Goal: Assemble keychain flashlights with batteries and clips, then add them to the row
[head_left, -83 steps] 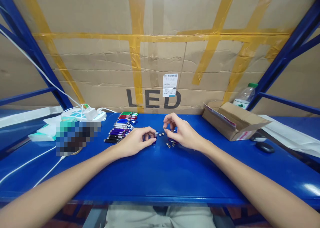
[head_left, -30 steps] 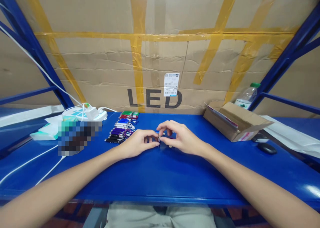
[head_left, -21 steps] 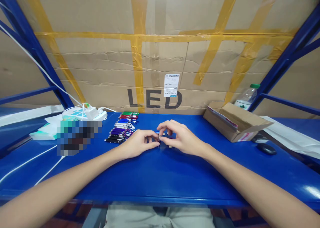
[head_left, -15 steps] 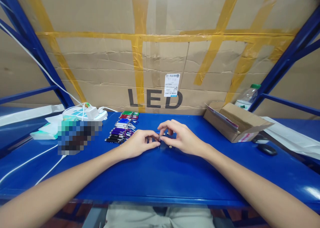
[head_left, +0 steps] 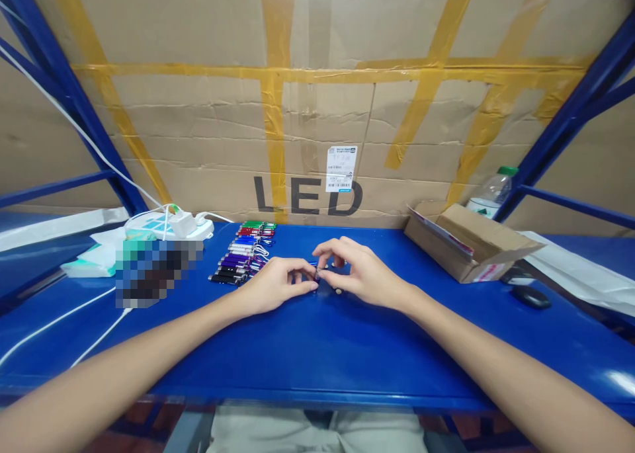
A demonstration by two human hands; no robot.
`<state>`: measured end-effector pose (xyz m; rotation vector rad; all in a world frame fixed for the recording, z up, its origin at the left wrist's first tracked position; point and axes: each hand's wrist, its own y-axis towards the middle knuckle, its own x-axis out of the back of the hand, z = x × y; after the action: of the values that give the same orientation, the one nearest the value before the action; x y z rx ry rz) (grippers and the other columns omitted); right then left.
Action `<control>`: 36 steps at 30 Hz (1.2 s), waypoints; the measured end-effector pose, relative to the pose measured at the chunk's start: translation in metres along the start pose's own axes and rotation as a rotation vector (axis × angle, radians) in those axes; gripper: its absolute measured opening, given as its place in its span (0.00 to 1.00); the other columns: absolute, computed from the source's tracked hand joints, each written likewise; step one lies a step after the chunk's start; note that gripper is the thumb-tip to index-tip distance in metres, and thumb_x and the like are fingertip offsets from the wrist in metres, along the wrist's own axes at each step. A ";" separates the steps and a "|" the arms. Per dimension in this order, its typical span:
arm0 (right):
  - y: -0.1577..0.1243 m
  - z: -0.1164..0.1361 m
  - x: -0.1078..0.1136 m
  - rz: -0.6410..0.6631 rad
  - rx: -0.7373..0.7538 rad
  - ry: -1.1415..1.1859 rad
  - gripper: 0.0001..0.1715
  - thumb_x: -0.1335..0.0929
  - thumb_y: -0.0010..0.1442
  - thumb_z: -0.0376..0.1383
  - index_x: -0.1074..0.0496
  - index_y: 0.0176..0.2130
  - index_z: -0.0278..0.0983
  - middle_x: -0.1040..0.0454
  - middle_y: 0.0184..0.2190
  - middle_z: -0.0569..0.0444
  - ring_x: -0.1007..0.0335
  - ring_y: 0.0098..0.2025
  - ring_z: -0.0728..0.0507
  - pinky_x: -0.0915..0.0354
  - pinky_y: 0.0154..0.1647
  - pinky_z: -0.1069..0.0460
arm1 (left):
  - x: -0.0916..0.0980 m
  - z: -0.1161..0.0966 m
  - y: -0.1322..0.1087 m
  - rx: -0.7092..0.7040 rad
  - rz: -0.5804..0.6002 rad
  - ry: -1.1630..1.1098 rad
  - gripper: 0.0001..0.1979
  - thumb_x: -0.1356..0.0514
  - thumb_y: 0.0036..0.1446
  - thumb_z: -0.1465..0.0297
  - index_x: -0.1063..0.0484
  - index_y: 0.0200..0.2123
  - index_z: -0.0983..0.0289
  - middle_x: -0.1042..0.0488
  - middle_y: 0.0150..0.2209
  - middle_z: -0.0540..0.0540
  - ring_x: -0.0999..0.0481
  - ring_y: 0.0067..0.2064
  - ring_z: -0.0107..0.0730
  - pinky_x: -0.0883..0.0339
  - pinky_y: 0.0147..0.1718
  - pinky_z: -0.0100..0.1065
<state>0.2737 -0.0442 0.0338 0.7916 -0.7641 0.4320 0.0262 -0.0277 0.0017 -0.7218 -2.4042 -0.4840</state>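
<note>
Over the middle of the blue table, my left hand (head_left: 278, 284) and my right hand (head_left: 364, 272) meet at their fingertips. Both are closed in a pinch around something small and dark, mostly covered by the fingers, so its kind cannot be made out. Just below my right fingertips lies a small round pale metal piece (head_left: 338, 291). Left of my left hand, several slim pen-like flashlights (head_left: 243, 258) lie in a row, grouped by colour: green, red, blue, white, purple and black, some with cord loops.
On the right stand an open cardboard box (head_left: 469, 241), a black computer mouse (head_left: 530, 297) and a bottle with a green cap (head_left: 496, 188). At left are a white power strip (head_left: 198, 229), a tissue pack (head_left: 89, 262) and cables. A big taped carton (head_left: 213, 149) backs the table (head_left: 317, 360).
Almost nothing differs. My hands keep the same place and pinch, with only a very slight shift of the fingertips.
</note>
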 end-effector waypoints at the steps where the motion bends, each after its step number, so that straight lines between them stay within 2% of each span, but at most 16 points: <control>1: 0.000 0.000 0.000 0.000 0.001 -0.002 0.13 0.28 0.70 0.34 0.27 0.54 0.41 0.19 0.44 0.54 0.27 0.45 0.42 0.31 0.47 0.48 | 0.000 0.000 0.000 -0.002 -0.002 0.002 0.16 0.34 0.64 0.57 0.17 0.45 0.64 0.25 0.30 0.49 0.30 0.30 0.30 0.40 0.31 0.31; 15: 0.000 0.001 0.000 0.000 0.012 -0.011 0.13 0.28 0.71 0.35 0.26 0.54 0.41 0.18 0.43 0.51 0.25 0.51 0.40 0.29 0.51 0.46 | 0.001 -0.003 -0.001 -0.072 -0.021 0.031 0.13 0.34 0.65 0.60 0.16 0.44 0.63 0.23 0.31 0.49 0.29 0.31 0.29 0.40 0.32 0.30; 36: 0.000 0.002 0.001 0.006 0.069 -0.050 0.11 0.29 0.72 0.35 0.26 0.54 0.40 0.16 0.43 0.51 0.28 0.50 0.39 0.31 0.49 0.46 | 0.001 -0.004 -0.001 -0.070 -0.017 0.039 0.13 0.34 0.66 0.60 0.16 0.44 0.63 0.23 0.31 0.48 0.30 0.31 0.29 0.40 0.32 0.30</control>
<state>0.2733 -0.0459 0.0356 0.8673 -0.8012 0.4472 0.0265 -0.0306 0.0054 -0.7163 -2.3684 -0.5867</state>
